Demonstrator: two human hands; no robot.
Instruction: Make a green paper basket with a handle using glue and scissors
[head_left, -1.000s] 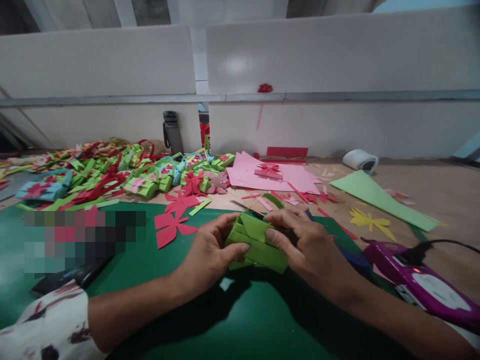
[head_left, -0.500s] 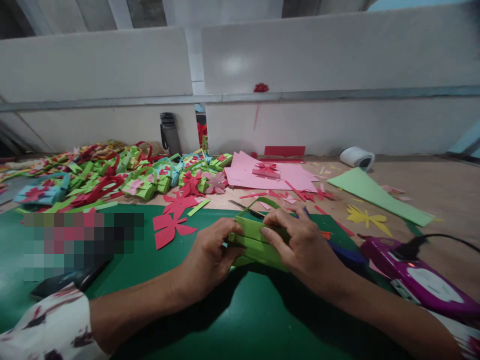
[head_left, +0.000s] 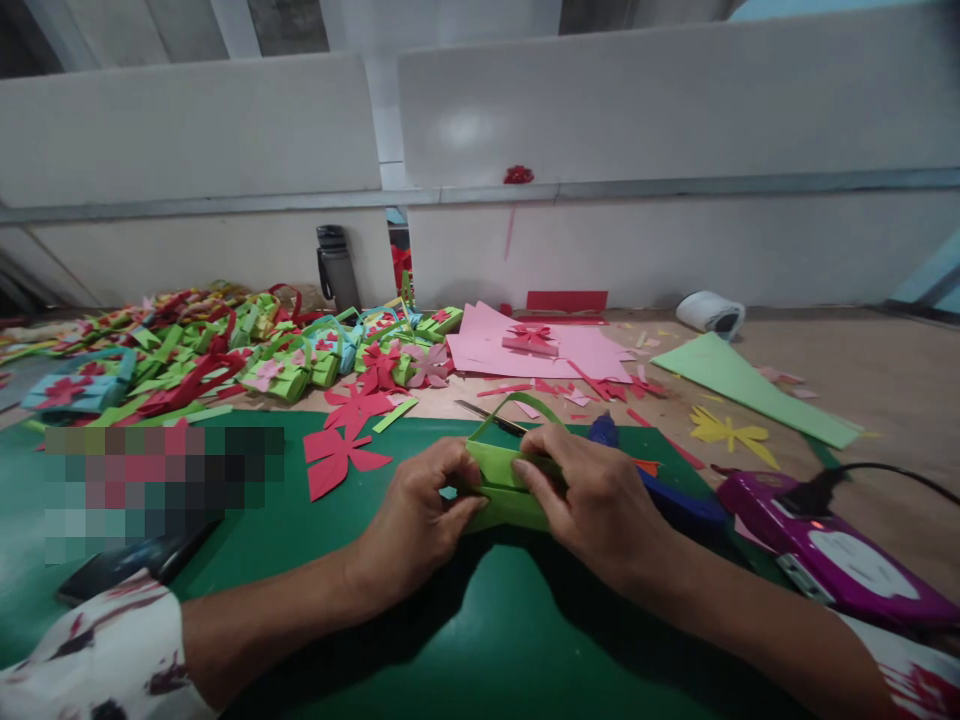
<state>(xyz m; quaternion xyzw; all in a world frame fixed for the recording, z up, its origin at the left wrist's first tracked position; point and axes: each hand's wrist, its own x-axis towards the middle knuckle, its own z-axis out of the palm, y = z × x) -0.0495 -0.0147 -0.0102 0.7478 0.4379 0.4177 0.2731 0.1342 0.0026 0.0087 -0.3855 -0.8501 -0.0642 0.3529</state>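
Just above the green mat [head_left: 375, 650], near its middle, a small green paper bag [head_left: 502, 510] sits between 2 hands. The left hand [head_left: 420, 510] pinches its left end; the right hand [head_left: 600, 500] clasps the other, thumb across the front. The body looks mostly folded, and the handle [head_left: 538, 404] arches over it. No flower shows on the visible face, whereas a nearby bag [head_left: 285, 375] bears 1 pink flower [head_left: 265, 374]; the flap seems unsettled, and whether anything is glued I cannot tell. The front points towards the wearer and somewhat upward, handle uppermost. Its long axis runs left to right, the right end hidden by fingers.
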